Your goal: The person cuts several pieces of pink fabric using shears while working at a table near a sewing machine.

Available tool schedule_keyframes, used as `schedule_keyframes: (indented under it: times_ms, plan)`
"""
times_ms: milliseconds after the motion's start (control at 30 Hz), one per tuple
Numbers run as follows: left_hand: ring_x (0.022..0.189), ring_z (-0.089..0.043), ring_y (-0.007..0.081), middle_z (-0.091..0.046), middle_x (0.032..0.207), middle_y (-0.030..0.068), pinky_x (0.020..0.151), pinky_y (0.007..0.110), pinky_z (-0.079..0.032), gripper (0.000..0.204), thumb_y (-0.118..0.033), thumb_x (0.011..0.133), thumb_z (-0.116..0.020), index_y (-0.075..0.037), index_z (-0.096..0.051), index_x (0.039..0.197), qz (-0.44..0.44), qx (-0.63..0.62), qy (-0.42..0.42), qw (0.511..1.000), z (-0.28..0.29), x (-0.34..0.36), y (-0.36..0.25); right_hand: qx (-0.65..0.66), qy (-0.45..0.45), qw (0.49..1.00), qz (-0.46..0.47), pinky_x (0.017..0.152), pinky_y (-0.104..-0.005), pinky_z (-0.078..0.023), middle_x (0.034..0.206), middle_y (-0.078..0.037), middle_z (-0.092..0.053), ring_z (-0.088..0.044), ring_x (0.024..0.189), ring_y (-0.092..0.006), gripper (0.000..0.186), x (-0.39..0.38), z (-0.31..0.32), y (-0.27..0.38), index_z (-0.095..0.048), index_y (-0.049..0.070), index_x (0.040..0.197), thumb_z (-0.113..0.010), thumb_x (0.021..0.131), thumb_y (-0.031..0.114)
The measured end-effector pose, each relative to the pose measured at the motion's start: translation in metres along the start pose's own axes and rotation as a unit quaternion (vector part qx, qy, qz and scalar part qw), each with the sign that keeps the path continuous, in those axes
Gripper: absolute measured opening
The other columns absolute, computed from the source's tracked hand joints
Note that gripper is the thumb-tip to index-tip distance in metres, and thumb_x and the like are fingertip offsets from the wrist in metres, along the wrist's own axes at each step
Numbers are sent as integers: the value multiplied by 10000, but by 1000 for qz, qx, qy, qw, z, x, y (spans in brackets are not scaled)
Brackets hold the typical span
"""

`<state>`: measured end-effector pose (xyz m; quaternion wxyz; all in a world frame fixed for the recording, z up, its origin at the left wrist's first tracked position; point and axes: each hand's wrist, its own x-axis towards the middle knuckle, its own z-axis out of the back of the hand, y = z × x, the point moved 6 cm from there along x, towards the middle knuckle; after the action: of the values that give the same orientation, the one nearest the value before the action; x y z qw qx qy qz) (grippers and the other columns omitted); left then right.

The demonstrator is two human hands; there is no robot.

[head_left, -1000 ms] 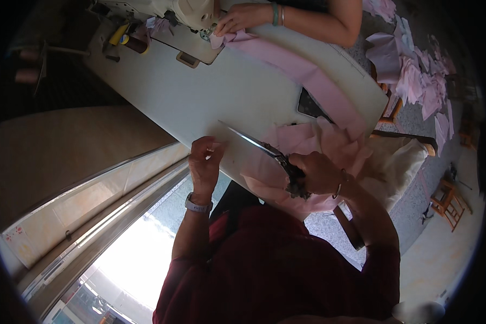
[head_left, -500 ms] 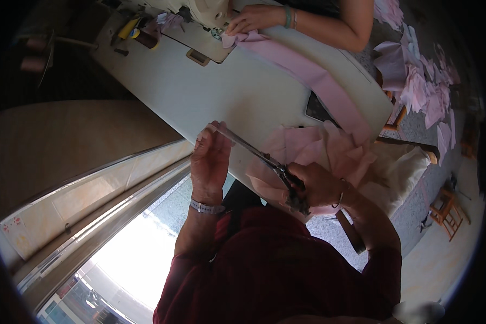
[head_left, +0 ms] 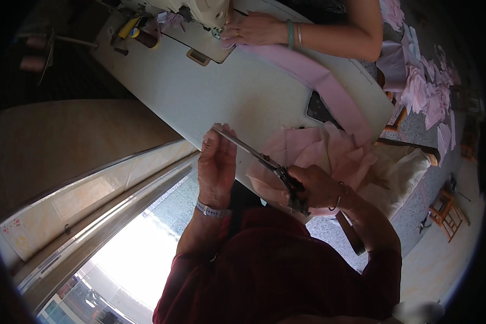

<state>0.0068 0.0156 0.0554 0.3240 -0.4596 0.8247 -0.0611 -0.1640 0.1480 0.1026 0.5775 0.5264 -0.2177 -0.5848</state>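
My right hand (head_left: 312, 186) is wrapped round the dark handles of a long pair of scissors (head_left: 256, 154), whose blades lie close together and point up and left. The blade tips meet the fingers of my left hand (head_left: 217, 162), curled with palm toward me and closed about the tips. Whether a small scrap is pinched there too, I cannot tell. Below and behind the scissors, sheer pink fabric (head_left: 302, 148) lies heaped at the table's near edge, beside my right hand.
Another person's hand (head_left: 259, 29) presses a long pink fabric strip (head_left: 324, 78) at the sewing machine (head_left: 202, 11). A dark phone (head_left: 321, 110) lies partly beside the strip on the white table (head_left: 200, 86). Pink pieces (head_left: 416, 81) hang at right; a wooden stool (head_left: 448, 213) stands beyond.
My left hand has shifted slightly right, with its fingers now closer about the blade tips. The other person's hand has flattened over the strip at the machine, and their arm has moved right.
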Motion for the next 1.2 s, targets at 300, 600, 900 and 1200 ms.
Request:
schedule_keyframes:
  times_ms: [300,600,900,1200]
  plan:
    - [1170,-578,208,-660,1142,55,1105,395,-410,96,-83,901,-648,-70,-650,995,-1,-8,-2,1000,-4,-1,3,10,-18,999,26,588,-434,-485,677,-128,-604,-623,633,-368,340,0,-3,-6,-486,55,854,-730,795,284]
    - [1166,-579,204,-656,1142,60,1106,394,-410,99,-72,903,-641,-61,-648,1001,-2,-3,-10,1000,-5,0,5,21,-24,999,40,584,-438,-480,703,-133,-620,-632,660,-369,332,-1,-6,-8,-482,63,850,-739,766,255]
    - [1088,-589,206,-644,1102,75,1065,370,-440,208,-71,900,-643,-4,-615,1095,-3,-27,-1,1000,-11,0,3,23,-31,998,54,578,-444,-472,690,-141,-612,-617,655,-384,352,-1,-5,-4,-487,61,840,-758,754,270]
    - [1054,-600,228,-641,1113,89,997,398,-460,209,-129,927,-620,-37,-608,1114,12,-8,2,1000,8,4,5,6,-21,999,49,571,-462,-460,679,-157,-606,-609,653,-399,321,-2,-10,-7,-484,55,834,-735,769,244]
